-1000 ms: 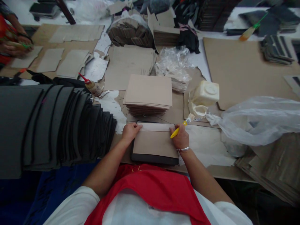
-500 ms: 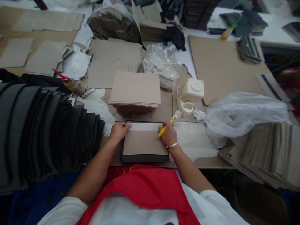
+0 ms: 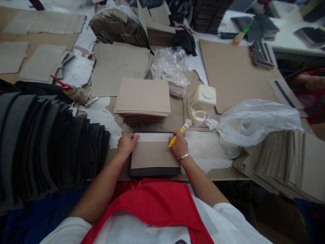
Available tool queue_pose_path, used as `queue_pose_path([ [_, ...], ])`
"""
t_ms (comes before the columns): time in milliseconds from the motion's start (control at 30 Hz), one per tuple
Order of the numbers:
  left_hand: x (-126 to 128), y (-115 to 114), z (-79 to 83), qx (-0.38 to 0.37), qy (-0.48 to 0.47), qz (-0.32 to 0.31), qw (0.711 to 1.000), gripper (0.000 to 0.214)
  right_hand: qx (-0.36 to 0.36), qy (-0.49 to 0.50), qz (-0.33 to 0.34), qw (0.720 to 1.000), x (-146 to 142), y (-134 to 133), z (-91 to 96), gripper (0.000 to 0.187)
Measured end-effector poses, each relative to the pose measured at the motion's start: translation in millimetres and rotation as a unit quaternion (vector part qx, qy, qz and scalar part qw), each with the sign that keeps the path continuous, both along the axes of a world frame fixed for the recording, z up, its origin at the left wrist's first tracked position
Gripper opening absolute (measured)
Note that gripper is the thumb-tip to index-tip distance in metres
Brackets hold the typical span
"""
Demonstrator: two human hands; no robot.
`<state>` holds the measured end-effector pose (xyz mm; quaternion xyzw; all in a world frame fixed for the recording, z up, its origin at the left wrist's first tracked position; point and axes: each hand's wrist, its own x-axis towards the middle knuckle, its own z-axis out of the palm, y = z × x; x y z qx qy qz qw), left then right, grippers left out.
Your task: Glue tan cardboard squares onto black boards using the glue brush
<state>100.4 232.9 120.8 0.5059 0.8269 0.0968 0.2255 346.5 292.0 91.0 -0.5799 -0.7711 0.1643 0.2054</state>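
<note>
In front of my body a brown cardboard sheet [image 3: 154, 156] with a white strip [image 3: 153, 137] along its far edge lies on a slightly larger black piece [image 3: 154, 172]. My left hand [image 3: 127, 145] is closed, thumb and fingers pinching the sheet's far left corner. At the far right corner is my right hand [image 3: 179, 146], its fingers wrapped round a yellow-handled paintbrush [image 3: 175, 138] with the bristles pointing up and away. Some of its fingertips are hidden but rest near the sheet's edge. Just beyond stands a stack of pinkish-brown boards [image 3: 143, 96].
Black folded pieces [image 3: 58, 142] fill the left side. A glue bottle [image 3: 76, 95] with a red nozzle lies behind them. Right of centre sit a cut-open plastic container [image 3: 198, 113], a clear plastic bag [image 3: 259, 118] and stacked grey boards [image 3: 284, 156]. Another person's arm [image 3: 311, 82] shows far right.
The view has swung slightly, so the scene sits a little further left. Both hands keep their places at the sheet's far corners, and the brush stays in my right hand.
</note>
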Motion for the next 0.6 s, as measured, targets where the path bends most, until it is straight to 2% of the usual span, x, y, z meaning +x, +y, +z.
queue_pose_path([
  [67,0,0,3.6,-0.015,0.022,-0.016,1.000,0.039,-0.002,-0.001,-0.010,1.000,1,3,0.3,0.022],
  [167,-2,-2,9.6,-0.017,0.081,-0.041,0.996,0.041,0.025,-0.002,-0.061,0.998,10,6,5.0,0.029],
  [267,7,-8,8.8,0.070,0.139,-0.065,0.986,0.041,0.089,0.008,-0.084,0.993,19,2,11.8,0.031],
  [300,13,-10,6.0,0.108,0.140,-0.096,0.980,0.042,0.103,0.012,-0.059,0.993,19,-2,12.9,0.028],
  [367,31,-15,-2.8,0.155,0.112,-0.204,0.960,0.049,0.107,0.014,0.047,0.993,14,-12,11.9,0.023],
  [433,48,-20,-12.0,0.147,0.081,-0.309,0.936,0.060,0.088,-0.002,0.163,0.983,6,-22,8.4,0.019],
  [467,54,-24,-15.1,0.128,0.077,-0.334,0.931,0.065,0.081,-0.015,0.190,0.978,3,-27,7.1,0.019],
  [500,57,-27,-16.3,0.105,0.080,-0.336,0.933,0.070,0.078,-0.027,0.192,0.978,3,-32,6.6,0.019],
  [600,43,-43,-5.8,0.042,0.107,-0.260,0.959,0.076,0.089,-0.038,0.098,0.990,15,-35,8.3,0.025],
])
